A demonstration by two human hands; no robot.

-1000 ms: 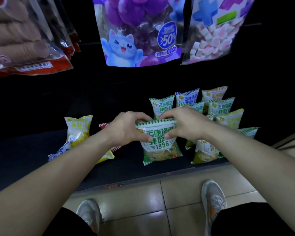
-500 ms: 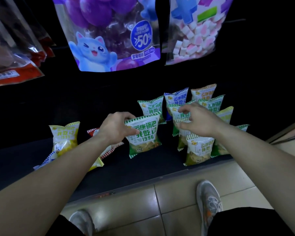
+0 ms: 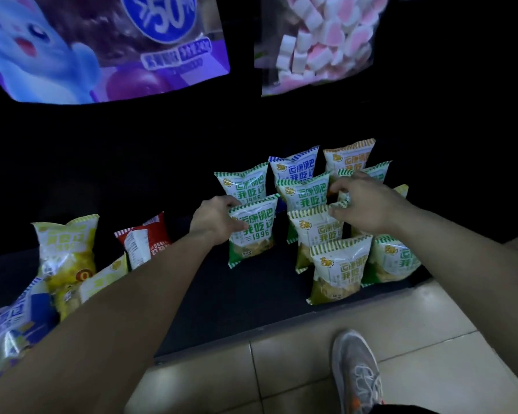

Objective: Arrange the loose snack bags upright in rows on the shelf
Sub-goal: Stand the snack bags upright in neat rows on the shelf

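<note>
The green-and-white snack bag stands upright on the dark shelf, "1996" printed on its front, its striped top corner pinched by the left hand. The right hand curls over the neighbouring rows of bags; whether it grips one, I cannot tell. A yellow bag and a red bag sit further left.

A low, flat black shelf board is running across the scene and sitting in dim light. Behind the shelf, a matte black back wall is rising and swallowing nearly all light. In front of the shelf's lip, glossy beige floor tiles with dark grout lines are catching a soft glare. Above the shelf's left half, a large purple glossy bag printed with a blue cartoon cat is hanging; above its right half, a clear bag of pink-and-white marshmallow pieces is hanging.
</note>
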